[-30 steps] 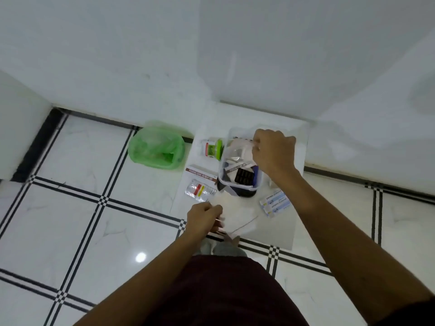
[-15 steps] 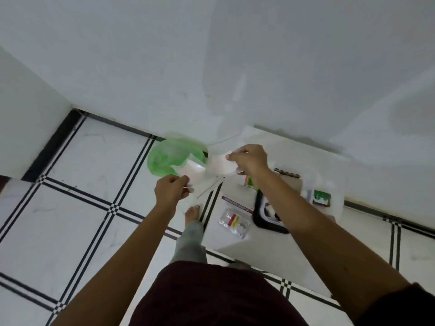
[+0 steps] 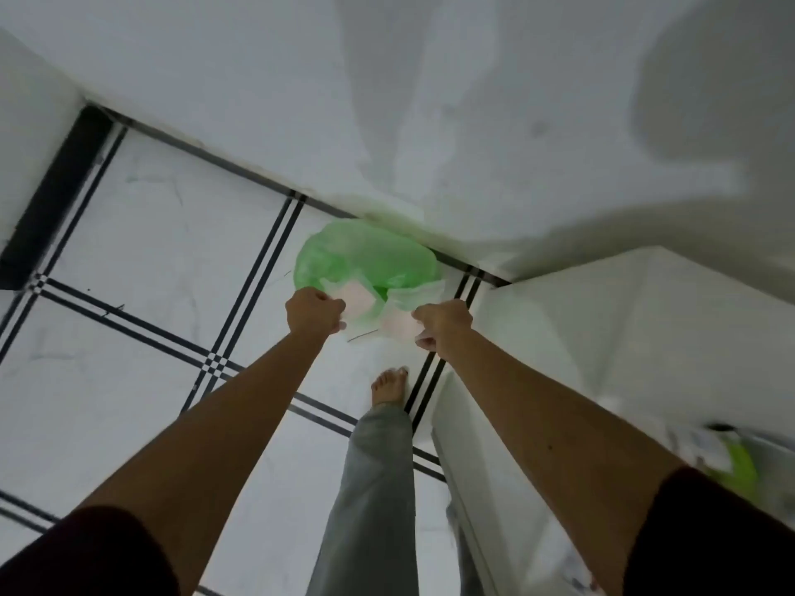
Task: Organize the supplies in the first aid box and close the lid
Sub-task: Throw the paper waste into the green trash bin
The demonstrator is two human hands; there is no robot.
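- Both arms are stretched out over the tiled floor (image 3: pixel 142 234), toward a green plastic bag (image 3: pixel 365 255) that sits against the foot of the wall (image 3: pixel 301 79).
- The left hand (image 3: pixel 314 311) has its fingers closed on a thin clear wrapper with a pale pink square inside (image 3: pixel 359 299), held just above the near edge of the bag.
- The right hand (image 3: pixel 443 324) has its fingers pinched on a second wrapper of the same sort (image 3: pixel 400 323), just beside the first; whether the two pieces are joined I cannot tell.
- To my eye this is rubbish from a packet being carried to the bag, a side step in the sorting; neither piece has been let go.
- The first aid box itself I cannot make out from here. A white sheet (image 3: pixel 602 337) spread on the floor runs off to the right, and only a blurred smear of green and white (image 3: pixel 731 462) shows at its far right edge, most likely some of the supplies.
- A bare foot (image 3: pixel 389 387) and a grey trouser leg (image 3: pixel 374 488) stand between the arms, at the sheet's edge.
- By my judgement the tidying is midway at best: the wrappers are not yet dropped, and nothing here shows a lid closed.
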